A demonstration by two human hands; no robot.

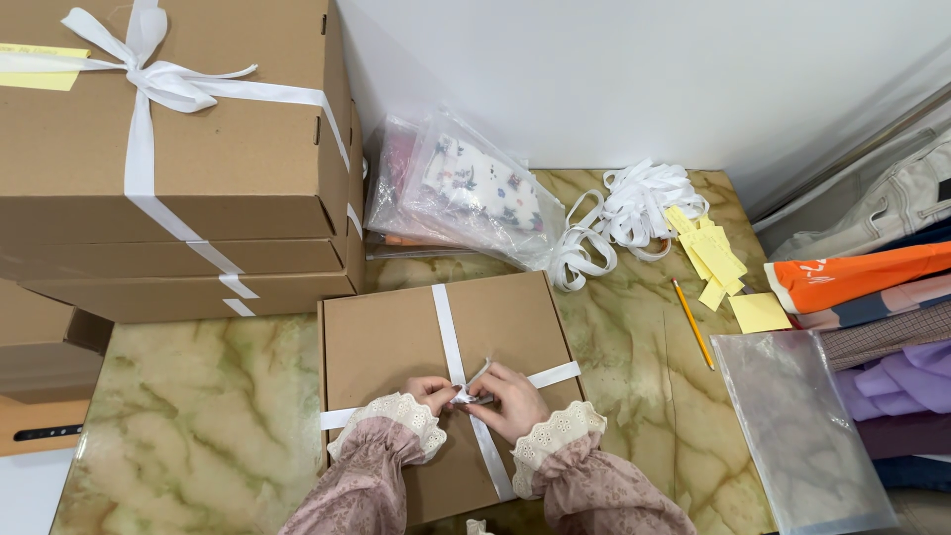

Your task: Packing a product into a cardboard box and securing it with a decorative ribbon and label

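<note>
Flat brown cardboard box [396, 342] sits at lower centre of the frame on a green-and-cream marbled surface [198, 416], wrapped crosswise with a white flat ribbon [448, 327]. Left hand [431, 393] and right hand [510, 401] meet at the ribbon crossing on the box lid; both are curled, fingertips pinching the ribbon ends at the knot, a short loop sticking up between them. Both wrists wear dusty-pink sleeves with cream lace cuffs [560, 431]. Upper left of the frame: stack of larger brown cardboard boxes [228, 168], the top one tied with a white ribbon bow [158, 79] and carrying a yellow paper slip [40, 79] at its left edge. Just above the flat box, upper centre: clear plastic bag with floral fabric inside [466, 188], leaning near the stack. To its right, a loose heap of white ribbon [634, 203] on the surface, touching a scatter of yellow paper notes [713, 253]. Yellow pencil [691, 322] lies right of the box, apart from it, near a single yellow square note [759, 311]. Lower right: empty-looking clear plastic bag [792, 426] lies flat at the surface edge. Right edge of the frame: pile of folded clothes, orange, purple, plaid [872, 327]. White wall [644, 69] behind. Another brown box [40, 357] partly visible at far left, below the stack.
</note>
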